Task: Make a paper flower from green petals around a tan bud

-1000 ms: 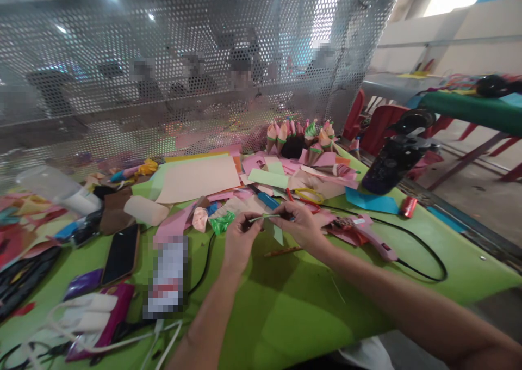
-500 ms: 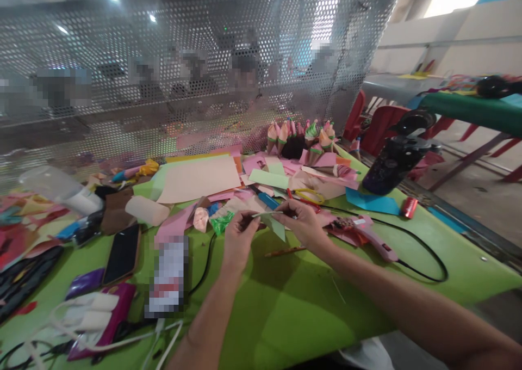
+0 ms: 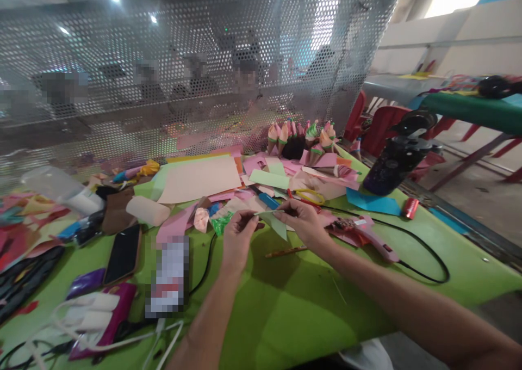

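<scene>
A small piece of pale green paper (image 3: 275, 226) is stretched between my two hands above the table, one corner hanging down. My left hand (image 3: 240, 233) pinches its left end between thumb and fingers. On the other end, my right hand (image 3: 300, 222) has its thumb and fingertips closed. Below the paper a pencil (image 3: 286, 251) lies on the green tabletop (image 3: 285, 304). Crumpled green plastic (image 3: 221, 224) rests just left of my left hand. Behind my right hand are a blue-handled tool (image 3: 268, 200) and yellow-handled scissors (image 3: 312, 197).
A pink glue gun (image 3: 377, 238) with a black cord lies on the right, near a dark bottle (image 3: 393, 166). Paper ice-cream cones (image 3: 314, 136) stand at the back. Phones (image 3: 123, 254), chargers and cables crowd the left. A perforated metal screen (image 3: 196, 98) rises behind.
The green paper has turned from nearly edge-on to showing more of its face, its hanging corner shifting slightly right. Both hands keep hold of it, with small finger movements.
</scene>
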Demonstrator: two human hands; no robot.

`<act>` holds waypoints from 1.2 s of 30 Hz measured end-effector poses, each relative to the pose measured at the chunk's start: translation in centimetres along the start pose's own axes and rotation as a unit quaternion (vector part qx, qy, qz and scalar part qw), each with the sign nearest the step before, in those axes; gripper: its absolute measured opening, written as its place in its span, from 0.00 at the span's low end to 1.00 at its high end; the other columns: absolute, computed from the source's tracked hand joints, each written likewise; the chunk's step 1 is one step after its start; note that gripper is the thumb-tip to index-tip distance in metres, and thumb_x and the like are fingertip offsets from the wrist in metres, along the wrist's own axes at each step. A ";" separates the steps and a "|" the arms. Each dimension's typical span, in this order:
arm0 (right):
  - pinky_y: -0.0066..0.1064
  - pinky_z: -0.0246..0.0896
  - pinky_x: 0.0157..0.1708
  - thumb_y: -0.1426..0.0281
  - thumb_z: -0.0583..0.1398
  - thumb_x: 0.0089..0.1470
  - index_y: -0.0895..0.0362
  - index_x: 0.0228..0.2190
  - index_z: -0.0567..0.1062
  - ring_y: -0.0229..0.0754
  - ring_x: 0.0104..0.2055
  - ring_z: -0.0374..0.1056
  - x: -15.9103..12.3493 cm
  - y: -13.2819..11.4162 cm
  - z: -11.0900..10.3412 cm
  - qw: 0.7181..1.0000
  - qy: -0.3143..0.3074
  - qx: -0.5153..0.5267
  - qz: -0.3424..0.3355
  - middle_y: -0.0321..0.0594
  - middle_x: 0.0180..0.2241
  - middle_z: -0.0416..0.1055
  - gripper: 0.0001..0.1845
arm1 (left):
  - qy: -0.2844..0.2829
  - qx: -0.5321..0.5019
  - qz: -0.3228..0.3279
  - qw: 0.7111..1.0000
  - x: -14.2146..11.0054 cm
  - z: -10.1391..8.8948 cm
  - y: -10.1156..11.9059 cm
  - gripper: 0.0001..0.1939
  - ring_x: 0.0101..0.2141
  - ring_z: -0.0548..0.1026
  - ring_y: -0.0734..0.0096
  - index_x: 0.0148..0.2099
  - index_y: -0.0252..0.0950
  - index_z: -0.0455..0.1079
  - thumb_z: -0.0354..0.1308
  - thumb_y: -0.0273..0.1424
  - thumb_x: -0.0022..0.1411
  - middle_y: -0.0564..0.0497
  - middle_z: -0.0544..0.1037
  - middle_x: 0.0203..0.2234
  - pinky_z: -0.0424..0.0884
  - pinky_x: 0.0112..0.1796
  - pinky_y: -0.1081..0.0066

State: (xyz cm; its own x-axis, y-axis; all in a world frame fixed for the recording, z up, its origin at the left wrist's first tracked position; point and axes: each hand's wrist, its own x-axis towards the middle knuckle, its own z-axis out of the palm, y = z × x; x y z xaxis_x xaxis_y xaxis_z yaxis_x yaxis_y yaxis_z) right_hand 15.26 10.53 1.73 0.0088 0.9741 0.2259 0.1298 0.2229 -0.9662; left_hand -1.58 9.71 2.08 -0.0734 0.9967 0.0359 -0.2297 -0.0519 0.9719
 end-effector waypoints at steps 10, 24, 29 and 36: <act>0.29 0.54 0.24 0.57 0.66 0.47 0.56 0.26 0.76 0.38 0.25 0.60 0.0 0.2 0.0 1.000 0.005 0.011 0.007 0.34 0.21 0.68 0.14 | -0.008 0.008 0.015 1.000 0.2 -0.3 -0.5 0.13 0.26 0.76 0.76 0.33 0.34 0.75 0.70 0.36 0.48 0.55 0.77 0.24 0.76 0.32 0.74; 0.29 0.53 0.24 0.57 0.66 0.45 0.56 0.26 0.76 0.38 0.25 0.60 0.1 0.0 -0.2 1.000 -0.004 0.010 0.020 0.34 0.21 0.67 0.15 | -0.005 0.021 0.017 1.000 0.2 -0.5 -0.7 0.12 0.25 0.77 0.75 0.34 0.34 0.75 0.69 0.37 0.50 0.55 0.77 0.24 0.75 0.32 0.75; 0.28 0.54 0.25 0.59 0.65 0.45 0.56 0.26 0.76 0.38 0.26 0.61 0.1 -0.1 -0.2 1.000 -0.010 0.012 0.012 0.35 0.22 0.69 0.13 | -0.006 0.009 0.020 1.000 0.2 -0.5 -0.7 0.12 0.25 0.76 0.76 0.33 0.34 0.75 0.69 0.36 0.50 0.56 0.77 0.24 0.75 0.31 0.75; 0.29 0.55 0.26 0.60 0.65 0.45 0.56 0.26 0.77 0.38 0.26 0.62 0.0 -0.2 -0.1 1.000 0.000 0.005 0.000 0.35 0.22 0.70 0.11 | 0.001 0.005 0.016 1.000 0.1 -0.3 -0.5 0.11 0.24 0.76 0.76 0.33 0.34 0.75 0.69 0.35 0.49 0.56 0.76 0.24 0.75 0.31 0.74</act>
State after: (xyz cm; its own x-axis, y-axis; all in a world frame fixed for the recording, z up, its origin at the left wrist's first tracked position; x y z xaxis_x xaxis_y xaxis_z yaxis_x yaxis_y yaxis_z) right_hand 15.33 10.46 1.92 0.0088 0.9743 0.2252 0.1201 0.2226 -0.9675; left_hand -1.80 9.80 1.53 -0.0835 0.9943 0.0665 -0.2180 -0.0833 0.9724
